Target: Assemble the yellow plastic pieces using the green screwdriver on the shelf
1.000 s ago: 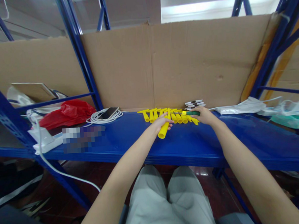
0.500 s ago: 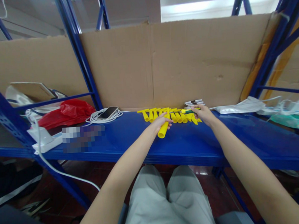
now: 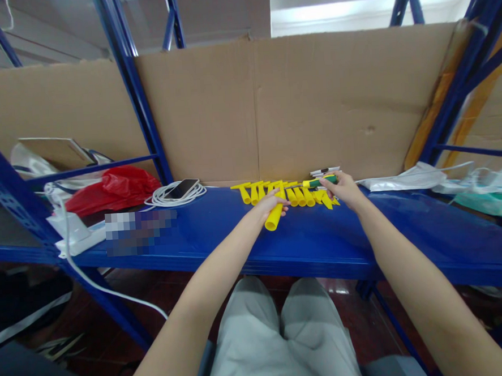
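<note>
A yellow tube (image 3: 272, 222) is held over the blue shelf (image 3: 220, 235), nr ctr, w/ its open end tipped toward the wearer and its narrower far part raised toward the back. It is gripped by the L hand (image 3: 267, 205), the fingers closed around its middle. A screwdriver (image 3: 321, 181) w/ a green-and-yellow handle is held in the R hand (image 3: 341, 187), fingers curled shut on the handle's rear; its thin shaft is pointed L toward the far part of the tube. Whether the tip is touching cannot be told at this size.

Behind and to both sides of the L hand, a row of similar yellow pieces (image 3: 309, 197) is laid out, open ends facing fwd. Small flat yellow bits (image 3: 326, 200) are scattered just beside the R hand, and white-and-dark sticks (image 3: 325, 171) are stacked behind it.

Farther L, a phone (image 3: 183, 189) is rested on a coiled white cable (image 3: 197, 193), w/ a red plastic bag (image 3: 111, 191) and a white power strip (image 3: 88, 239) beyond. At R, a white packet (image 3: 407, 178) is seen nr green plastic (image 3: 496, 202). The bkgd is closed off by a cardboard panel (image 3: 314, 104) set btwn blue posts (image 3: 137, 98). Gray trousers (image 3: 281, 345) are seen below the shelf edge.
</note>
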Demonstrator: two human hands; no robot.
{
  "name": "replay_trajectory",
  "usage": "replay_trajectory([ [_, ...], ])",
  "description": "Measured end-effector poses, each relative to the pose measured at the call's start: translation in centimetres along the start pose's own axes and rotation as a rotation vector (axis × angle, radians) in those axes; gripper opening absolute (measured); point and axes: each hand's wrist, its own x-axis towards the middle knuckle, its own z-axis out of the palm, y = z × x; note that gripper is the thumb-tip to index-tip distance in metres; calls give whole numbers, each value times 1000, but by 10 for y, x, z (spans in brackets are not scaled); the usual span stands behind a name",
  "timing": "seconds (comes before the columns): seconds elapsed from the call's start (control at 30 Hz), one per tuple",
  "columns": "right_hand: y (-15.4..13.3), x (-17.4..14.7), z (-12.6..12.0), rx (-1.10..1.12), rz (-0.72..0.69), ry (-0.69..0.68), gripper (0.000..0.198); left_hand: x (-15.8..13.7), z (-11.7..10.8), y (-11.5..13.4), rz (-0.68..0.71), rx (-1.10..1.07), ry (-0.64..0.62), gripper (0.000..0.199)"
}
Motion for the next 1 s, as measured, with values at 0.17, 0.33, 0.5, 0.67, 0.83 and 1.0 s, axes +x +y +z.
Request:
replay_trajectory([
  [0.17,4,3,-1,-104,-48,-1,37,0,0,1,-3,-24,0,85],
  [0.33,10,6,-6,-211,-267,68,25,2,-1,0,-5,-28,-18,82],
  [0.5,11,7,-9,-184,-328,-13,20,2,-1,0,-12,-28,-9,75],
  [0.67,10,7,-6,-168,-356,-49,18,0,0,2,-40,-34,1,69],
  [0.83,12,9,-3,-131,-283,-34,28,3,-3,2,-36,-43,-13,72],
  [1.0,12,7,0,63,-98,-166,26,4,-4,1,-26,-28,1,75],
])
